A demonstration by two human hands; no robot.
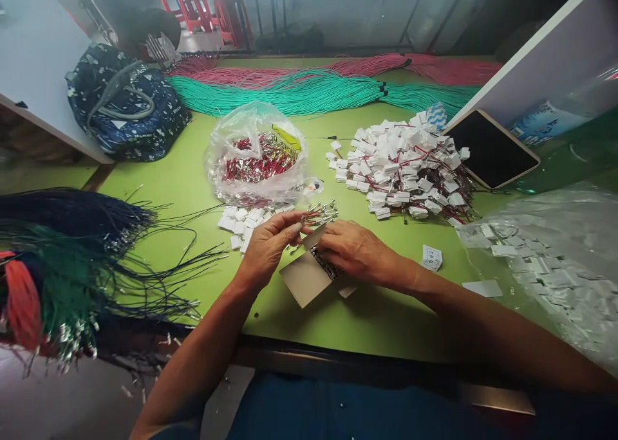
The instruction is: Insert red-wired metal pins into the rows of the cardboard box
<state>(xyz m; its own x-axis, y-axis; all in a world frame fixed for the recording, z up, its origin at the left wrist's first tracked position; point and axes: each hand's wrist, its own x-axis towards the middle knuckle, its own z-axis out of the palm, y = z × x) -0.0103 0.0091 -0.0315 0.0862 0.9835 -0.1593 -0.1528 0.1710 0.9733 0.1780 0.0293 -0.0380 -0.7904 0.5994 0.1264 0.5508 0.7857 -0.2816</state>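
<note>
At the near middle of the green table (183, 176), our left hand (268, 244) pinches a small pale piece (295, 226) just beyond the open cardboard box (303, 279). Our right hand (355, 250) lies curled over the box, but we cannot tell its grip. A nudge from either wrist could tip the box and scatter its dark parts (326, 264) among the red cords (319, 213).

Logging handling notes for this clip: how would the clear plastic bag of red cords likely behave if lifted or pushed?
The clear plastic bag looks thin and crumpled, so it would probably sag and deform rather than slide whole. The red cords heaped loosely inside would likely shift, dragging its weight to one side.
</note>
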